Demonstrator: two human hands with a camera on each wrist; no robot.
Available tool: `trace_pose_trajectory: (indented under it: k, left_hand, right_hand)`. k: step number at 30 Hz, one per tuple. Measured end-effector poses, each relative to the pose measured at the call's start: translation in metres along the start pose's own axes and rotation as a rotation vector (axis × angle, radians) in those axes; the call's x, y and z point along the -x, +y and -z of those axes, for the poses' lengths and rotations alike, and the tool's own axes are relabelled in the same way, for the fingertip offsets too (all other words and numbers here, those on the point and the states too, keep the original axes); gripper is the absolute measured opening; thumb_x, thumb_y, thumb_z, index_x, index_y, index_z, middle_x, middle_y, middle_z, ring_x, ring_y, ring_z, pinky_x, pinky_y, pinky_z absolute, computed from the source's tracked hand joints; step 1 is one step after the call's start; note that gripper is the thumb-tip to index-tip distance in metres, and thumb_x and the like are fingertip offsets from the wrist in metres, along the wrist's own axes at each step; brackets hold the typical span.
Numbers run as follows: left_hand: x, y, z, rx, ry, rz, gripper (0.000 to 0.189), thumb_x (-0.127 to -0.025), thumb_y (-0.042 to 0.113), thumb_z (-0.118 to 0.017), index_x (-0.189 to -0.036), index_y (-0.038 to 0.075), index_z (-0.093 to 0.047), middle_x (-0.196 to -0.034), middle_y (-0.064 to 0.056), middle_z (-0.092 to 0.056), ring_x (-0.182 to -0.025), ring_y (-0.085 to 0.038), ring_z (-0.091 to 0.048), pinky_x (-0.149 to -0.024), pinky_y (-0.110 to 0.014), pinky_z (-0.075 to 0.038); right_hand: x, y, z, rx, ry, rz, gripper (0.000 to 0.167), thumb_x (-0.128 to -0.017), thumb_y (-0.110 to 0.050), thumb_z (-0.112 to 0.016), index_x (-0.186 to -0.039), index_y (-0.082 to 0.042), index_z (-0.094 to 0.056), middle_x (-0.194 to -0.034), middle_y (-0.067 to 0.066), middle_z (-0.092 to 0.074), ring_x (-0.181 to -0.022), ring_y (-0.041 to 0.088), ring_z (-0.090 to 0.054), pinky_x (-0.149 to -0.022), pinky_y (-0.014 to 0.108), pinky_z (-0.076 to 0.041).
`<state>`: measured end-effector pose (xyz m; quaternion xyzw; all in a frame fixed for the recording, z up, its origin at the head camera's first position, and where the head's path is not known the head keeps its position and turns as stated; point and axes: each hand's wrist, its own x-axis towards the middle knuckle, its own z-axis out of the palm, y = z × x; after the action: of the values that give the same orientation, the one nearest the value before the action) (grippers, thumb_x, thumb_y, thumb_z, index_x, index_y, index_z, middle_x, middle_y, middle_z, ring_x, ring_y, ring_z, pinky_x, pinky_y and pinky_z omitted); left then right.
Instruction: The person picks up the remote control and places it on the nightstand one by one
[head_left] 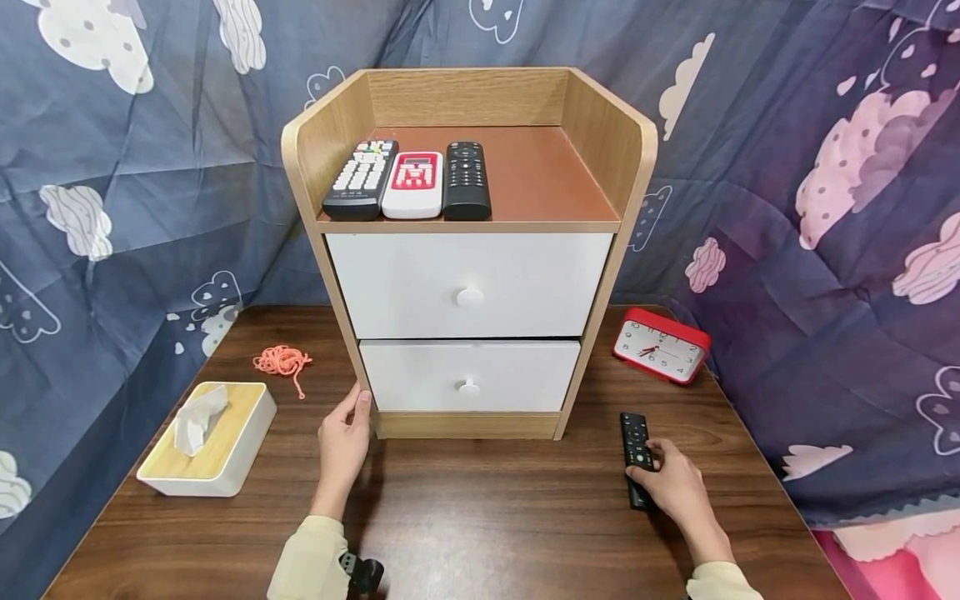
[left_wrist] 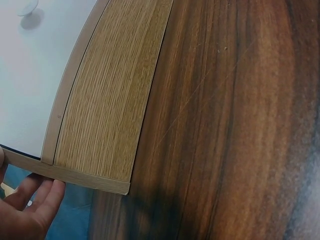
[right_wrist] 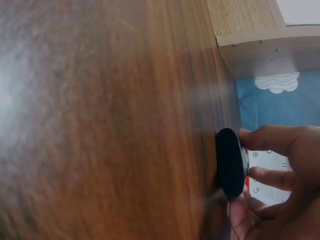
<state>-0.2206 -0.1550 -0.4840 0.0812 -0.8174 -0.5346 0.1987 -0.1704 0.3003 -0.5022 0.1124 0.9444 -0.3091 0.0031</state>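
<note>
My left hand [head_left: 345, 442] rests against the lower left side of a small wooden cabinet [head_left: 468, 425], its fingertips touching the side panel [left_wrist: 95, 185]. At the right, my right hand [head_left: 675, 479] grips a black remote control [head_left: 636, 442] by its long sides, the thumb on one and fingers on the other. In the right wrist view the remote's near end [right_wrist: 231, 162] appears close to the tabletop; whether it touches is unclear. On the cabinet's top shelf, a grey remote with white keys [head_left: 362, 179], a white-and-red remote [head_left: 414, 183] and another black remote [head_left: 467, 182] lie side by side.
Two white drawers [head_left: 405, 283] with round knobs are closed. A red alarm clock [head_left: 663, 346] lies tilted behind my right hand. To the left are a tissue box [head_left: 240, 454] and a coral string bundle [head_left: 282, 361]. Patterned cloth [head_left: 150, 167] hangs around the wooden table [head_left: 480, 517].
</note>
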Motion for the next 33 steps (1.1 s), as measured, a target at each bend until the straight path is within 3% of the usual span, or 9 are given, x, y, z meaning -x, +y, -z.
trace_pose_trajectory:
  k: [8,14,20,27,30,33]
  left_hand:
    - [0.001,0.000,0.000,0.002,0.009,-0.012,0.042,-0.103,0.029,-0.056,-0.136,0.004,-0.060,-0.129,-0.020,-0.062,-0.113,-0.036,-0.063,-0.098,-0.053,-0.047]
    - [0.001,0.000,-0.002,0.004,0.050,-0.041,0.042,-0.101,0.033,-0.057,-0.133,0.005,-0.063,-0.124,-0.021,-0.065,-0.105,-0.035,-0.066,-0.091,-0.049,-0.051]
    - [-0.001,-0.003,-0.001,0.020,0.017,-0.005,0.041,-0.102,0.029,-0.057,-0.135,0.004,-0.061,-0.130,-0.019,-0.062,-0.115,-0.035,-0.062,-0.099,-0.052,-0.047]
    - [-0.002,-0.003,-0.001,0.025,0.001,0.003,0.041,-0.102,0.027,-0.058,-0.135,0.005,-0.060,-0.134,-0.016,-0.060,-0.123,-0.033,-0.058,-0.103,-0.050,-0.045]
    - [-0.002,-0.004,0.000,0.028,0.002,0.005,0.041,-0.101,0.028,-0.058,-0.136,0.006,-0.060,-0.133,-0.016,-0.060,-0.122,-0.032,-0.059,-0.103,-0.050,-0.046]
    - [-0.003,-0.005,0.000,0.028,0.001,0.005,0.042,-0.101,0.028,-0.058,-0.136,0.006,-0.060,-0.132,-0.017,-0.062,-0.117,-0.032,-0.061,-0.101,-0.050,-0.047]
  right_hand:
    - [0.000,-0.001,-0.001,0.014,0.011,-0.045,0.066,-0.084,-0.028,-0.075,-0.133,0.008,-0.048,-0.122,0.033,-0.061,-0.104,0.048,-0.059,-0.080,0.057,-0.043]
    - [0.002,-0.002,0.000,-0.010,0.022,-0.023,0.068,-0.083,-0.024,-0.076,-0.135,0.009,-0.047,-0.123,0.035,-0.061,-0.104,0.047,-0.059,-0.082,0.054,-0.044]
    - [0.002,-0.002,0.001,-0.052,0.042,0.018,0.062,-0.083,-0.017,-0.075,-0.134,0.009,-0.049,-0.121,0.031,-0.063,-0.096,0.035,-0.063,-0.079,0.046,-0.044]
    - [0.004,-0.003,0.002,-0.139,0.047,-0.021,0.058,-0.087,-0.019,-0.074,-0.136,0.001,-0.051,-0.099,0.019,-0.069,-0.080,0.024,-0.062,-0.066,0.031,-0.045]
    - [0.006,-0.008,0.005,-0.216,0.067,-0.045,0.058,-0.088,-0.018,-0.074,-0.137,0.000,-0.050,-0.101,0.018,-0.069,-0.069,0.014,-0.060,-0.060,0.027,-0.047]
    - [0.008,-0.018,0.014,-0.296,0.110,-0.043,0.058,-0.089,-0.017,-0.074,-0.139,0.000,-0.049,-0.106,0.021,-0.068,-0.069,0.001,-0.060,-0.059,0.022,-0.050]
